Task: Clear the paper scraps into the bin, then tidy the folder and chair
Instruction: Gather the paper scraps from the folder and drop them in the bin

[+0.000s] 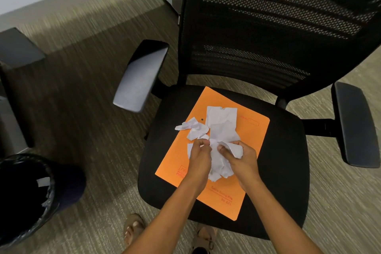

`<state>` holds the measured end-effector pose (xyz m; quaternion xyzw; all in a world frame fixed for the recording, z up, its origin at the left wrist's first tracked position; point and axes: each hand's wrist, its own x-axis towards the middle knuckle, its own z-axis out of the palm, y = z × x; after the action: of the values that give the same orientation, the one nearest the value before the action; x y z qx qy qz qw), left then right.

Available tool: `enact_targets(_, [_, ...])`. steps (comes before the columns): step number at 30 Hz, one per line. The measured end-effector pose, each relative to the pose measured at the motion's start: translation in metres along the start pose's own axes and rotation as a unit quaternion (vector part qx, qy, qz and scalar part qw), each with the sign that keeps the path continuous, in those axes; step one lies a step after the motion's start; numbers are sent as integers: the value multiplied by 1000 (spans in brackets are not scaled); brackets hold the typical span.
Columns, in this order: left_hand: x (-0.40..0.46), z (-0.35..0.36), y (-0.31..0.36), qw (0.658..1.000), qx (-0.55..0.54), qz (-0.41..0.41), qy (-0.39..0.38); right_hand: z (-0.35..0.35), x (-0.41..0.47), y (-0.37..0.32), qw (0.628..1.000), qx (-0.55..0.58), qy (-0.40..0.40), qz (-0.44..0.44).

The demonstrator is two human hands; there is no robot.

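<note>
Carpeted floor lies open around the chair — both hands, left and right, grip paper scraps mid-folder, bin well left.

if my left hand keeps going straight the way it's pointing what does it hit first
Probably the small crumpled scraps just beyond the left hand, lying on the orange folder; depth is hard to judge.

Both hands gather paper scraps on orange folder.
</note>
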<state>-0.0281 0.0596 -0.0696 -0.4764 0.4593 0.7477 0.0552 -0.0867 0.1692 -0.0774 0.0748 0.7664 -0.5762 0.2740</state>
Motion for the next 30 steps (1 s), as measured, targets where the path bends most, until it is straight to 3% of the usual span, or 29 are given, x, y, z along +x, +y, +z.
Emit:
enact_targets(5, [3,-3,8,994,102,36,-32,-8,14,7,1000,-11,-24,7])
enact_targets(9, [12,-10,25,947,269,170,-51,-23,22,12,997,63,-8,53])
enact_targets(11, [18,-15,37,929,312,195,-36,-29,25,12,994,77,-11,74])
enact_targets(13, [27,-21,48,894,366,257,13,-32,28,12,992,75,-28,93])
enact_targets(16, [40,-34,65,812,467,339,85,-35,33,9,991,72,-48,103])
enact_targets(18, [50,-38,70,749,587,301,66,-38,37,10,990,79,-55,98])
enact_targets(20, [57,-35,67,692,689,216,-11,-41,39,12,991,81,-52,97])
enact_targets(22, [58,-28,53,642,740,179,-87,-45,40,15,990,86,-43,101])
enact_targets(25, [52,-21,28,564,800,172,-107,-51,40,21,990,85,-27,107])
enact_targets(27, [49,-17,19,546,816,168,-90,-56,39,25,992,64,-21,102])
enact_targets(30, [40,-13,13,555,810,166,-90,-63,40,31,994,44,-13,100])
